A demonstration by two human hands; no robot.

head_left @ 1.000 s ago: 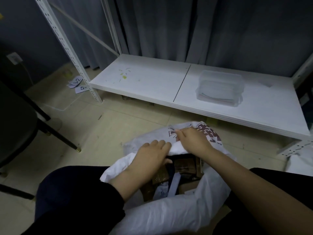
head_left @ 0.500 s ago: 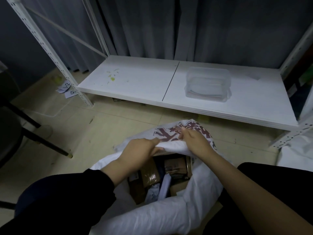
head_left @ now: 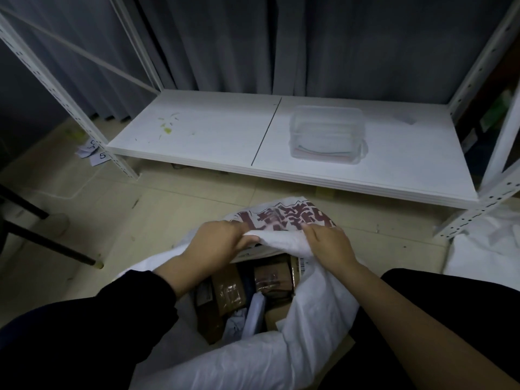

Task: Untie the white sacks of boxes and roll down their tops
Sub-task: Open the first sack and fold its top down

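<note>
A white sack (head_left: pixel 270 358) with dark red print on its far side stands open on the floor between my knees. Several brown cardboard boxes (head_left: pixel 230 294) and small parcels show inside its mouth. My left hand (head_left: pixel 216 243) grips the far rim of the sack on the left. My right hand (head_left: pixel 327 243) grips the same rim on the right, fingers curled over the folded edge. Between the two hands the rim is rolled outward into a thick white fold.
A low white shelf board (head_left: pixel 225 142) on a metal rack lies ahead, with a clear plastic box (head_left: pixel 327 136) on it. A black chair leg (head_left: pixel 50 244) crosses the floor at left. Another white sack (head_left: pixel 489 249) sits at right. Numbered paper slips (head_left: pixel 95 153) lie by the rack post.
Both hands have spread apart along the far rim and pushed it outward and down. More of the sack's red print shows, and the boxes inside are more exposed.
</note>
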